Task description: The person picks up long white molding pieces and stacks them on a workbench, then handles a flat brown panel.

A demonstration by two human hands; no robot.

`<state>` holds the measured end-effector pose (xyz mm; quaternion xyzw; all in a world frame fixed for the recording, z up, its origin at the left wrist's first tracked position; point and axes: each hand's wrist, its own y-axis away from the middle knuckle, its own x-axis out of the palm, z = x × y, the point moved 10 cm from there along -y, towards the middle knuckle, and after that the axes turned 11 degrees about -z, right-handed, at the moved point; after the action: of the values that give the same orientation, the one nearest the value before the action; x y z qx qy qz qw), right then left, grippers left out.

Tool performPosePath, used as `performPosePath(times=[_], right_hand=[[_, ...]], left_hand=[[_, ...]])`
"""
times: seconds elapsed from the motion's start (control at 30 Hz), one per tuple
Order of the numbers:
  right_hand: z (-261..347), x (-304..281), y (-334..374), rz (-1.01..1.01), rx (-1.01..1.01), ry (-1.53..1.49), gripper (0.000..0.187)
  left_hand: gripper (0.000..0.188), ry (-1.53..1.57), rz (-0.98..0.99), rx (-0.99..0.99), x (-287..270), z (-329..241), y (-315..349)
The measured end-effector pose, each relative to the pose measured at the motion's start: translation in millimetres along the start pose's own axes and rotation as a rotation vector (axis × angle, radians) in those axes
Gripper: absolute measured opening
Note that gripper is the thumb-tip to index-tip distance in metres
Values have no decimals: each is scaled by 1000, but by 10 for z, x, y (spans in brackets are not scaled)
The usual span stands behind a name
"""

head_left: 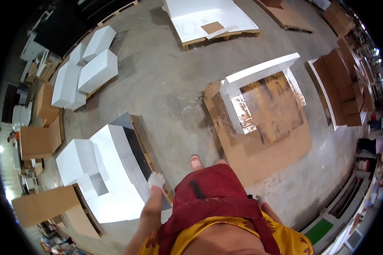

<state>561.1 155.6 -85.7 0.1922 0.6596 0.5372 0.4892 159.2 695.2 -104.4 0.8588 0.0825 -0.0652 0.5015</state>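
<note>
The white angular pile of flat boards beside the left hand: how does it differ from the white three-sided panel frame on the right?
The white pile is a broad, stacked mass; the white three-sided frame borders a brown, stained middle.
The pile has a black strip along its side nearest the left hand; the frame lies on a brown flat sheet.
Both show white outer faces.

No lettering we can read
We make out only small dark marks (pixel 204 21), like handwriting, on the white sheet (pixel 236 17) lying on a wooden pallet (pixel 226 38) near the top of the head view; they are too small and faint for us to tell as words or numbers.
</note>
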Motion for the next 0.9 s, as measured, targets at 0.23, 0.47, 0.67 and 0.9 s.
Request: performPosePath(times=[0.23, 0.47, 0.67, 0.9], right_hand=[[328, 308, -382, 1, 94, -96, 44], [2660, 1261, -67, 49, -224, -302, 44], [4648, 1656, 708, 57, -648, -414, 53], [6554, 2186, 1317, -93, -750, -613, 78]], left_hand=[[39, 67, 199, 115, 2423, -1738, 67], [42, -183, 349, 27, 3833, -1803, 589], [60, -256, 378, -92, 4641, -1522, 188], [38, -240, 571, -406, 5290, -1139, -1359]])
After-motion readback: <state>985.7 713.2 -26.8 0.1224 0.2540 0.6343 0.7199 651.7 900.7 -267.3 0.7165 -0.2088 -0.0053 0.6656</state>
